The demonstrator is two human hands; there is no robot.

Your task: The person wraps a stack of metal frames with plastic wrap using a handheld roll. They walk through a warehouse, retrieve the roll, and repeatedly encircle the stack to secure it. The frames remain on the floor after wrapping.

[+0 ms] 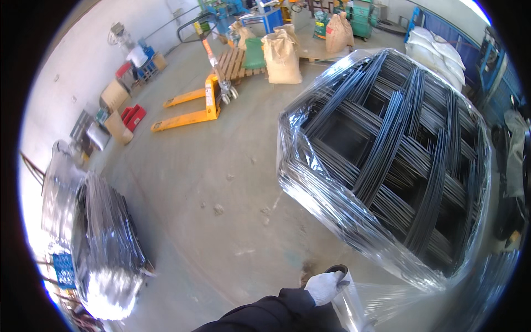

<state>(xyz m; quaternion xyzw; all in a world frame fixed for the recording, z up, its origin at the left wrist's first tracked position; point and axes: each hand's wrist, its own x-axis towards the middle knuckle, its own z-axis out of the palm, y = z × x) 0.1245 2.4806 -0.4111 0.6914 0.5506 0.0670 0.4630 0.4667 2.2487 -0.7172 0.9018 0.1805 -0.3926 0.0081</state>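
In a white knitted glove, my left hand (322, 288) is closed around the upper end of a roll of clear stretch film (348, 307) at the lower edge. The dark open end of the roll's core shows beside my fingers. From the roll a gathered, stretched band of film (395, 299) runs right to the near corner of a large wrapped stack of black strips (381, 149). The strips lie in crossing layers, with shiny film around the sides of the stack. I cannot make out my right hand; the lower end of the roll is cut off by the frame.
A yellow pallet jack (193, 108) stands at the far left of the stack. Beyond it are a wooden pallet (231, 63) and brown sacks (281, 58). Another film-wrapped stack (110, 238) stands at the left. White sacks (437, 52) lie behind the big stack.
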